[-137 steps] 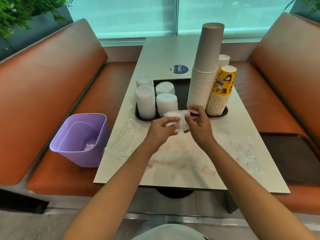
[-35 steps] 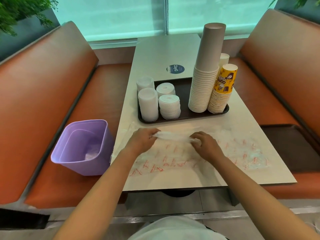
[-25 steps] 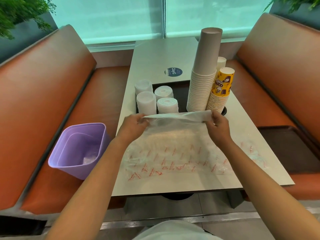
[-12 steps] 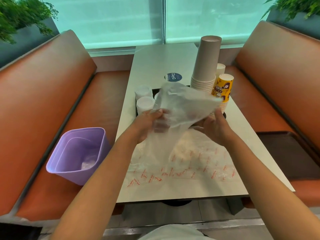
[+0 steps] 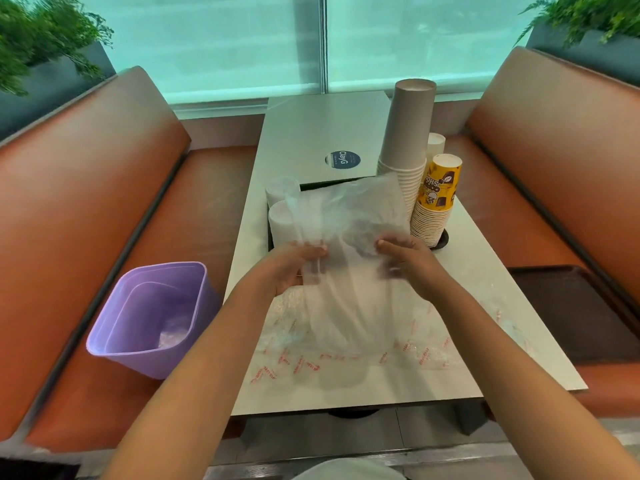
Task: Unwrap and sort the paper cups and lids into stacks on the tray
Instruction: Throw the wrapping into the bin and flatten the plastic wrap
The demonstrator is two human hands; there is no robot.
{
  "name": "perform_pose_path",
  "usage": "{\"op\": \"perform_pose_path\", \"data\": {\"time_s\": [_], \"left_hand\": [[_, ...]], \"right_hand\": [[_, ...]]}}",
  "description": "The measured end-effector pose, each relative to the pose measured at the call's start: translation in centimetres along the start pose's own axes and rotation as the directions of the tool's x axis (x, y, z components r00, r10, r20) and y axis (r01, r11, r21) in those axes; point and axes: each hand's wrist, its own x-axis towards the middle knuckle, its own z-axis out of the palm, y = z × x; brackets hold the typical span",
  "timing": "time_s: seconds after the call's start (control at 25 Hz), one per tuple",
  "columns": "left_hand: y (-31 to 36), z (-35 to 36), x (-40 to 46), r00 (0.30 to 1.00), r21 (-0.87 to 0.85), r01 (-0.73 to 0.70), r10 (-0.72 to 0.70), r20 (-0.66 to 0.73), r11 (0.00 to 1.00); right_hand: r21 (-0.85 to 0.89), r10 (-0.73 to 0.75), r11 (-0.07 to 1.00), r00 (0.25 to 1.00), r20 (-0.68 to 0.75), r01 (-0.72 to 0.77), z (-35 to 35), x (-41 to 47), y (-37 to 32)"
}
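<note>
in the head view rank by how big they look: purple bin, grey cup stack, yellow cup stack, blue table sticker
1. purple bin, though it sits nearer the camera
2. grey cup stack
3. yellow cup stack
4. blue table sticker

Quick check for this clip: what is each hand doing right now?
Left hand: closed on the clear plastic wrapper, lifted over the table.
Right hand: closed on the same wrapper's other side.

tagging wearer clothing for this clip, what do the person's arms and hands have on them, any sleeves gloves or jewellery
Both arms are bare along all that shows, with no sleeve in view. The left hand and right hand wear no gloves, and no ring, watch or bracelet is visible on either hand or wrist.
</note>
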Motion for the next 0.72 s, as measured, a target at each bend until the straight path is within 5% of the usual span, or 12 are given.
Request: {"op": "perform_pose_path", "data": {"time_s": [0.24,0.44,0.72], "left_hand": [[3.5,0.3,1.8,0.965,0.366,-0.179,0.236,-0.116,0.913],[4.3,0.7,1.0,0.764,0.286,-0.565,0.622,-0.171,0.774],[-6.2,-0.5,0.5,0.629,0.489,-0.669,0.777,-0.03,0.56]], "right_hand": [[-0.427,-0.149,0.902,0.975,-0.167,0.064,-1.0,1.7,-2.4],[-0.312,-0.333,0.916,0.912,-0.239,0.252,-2.2,0.8,-3.7],[-0.395,-0.312,0.888,0.94,-0.138,0.237,-3.6,-2.4,5.2]]}}
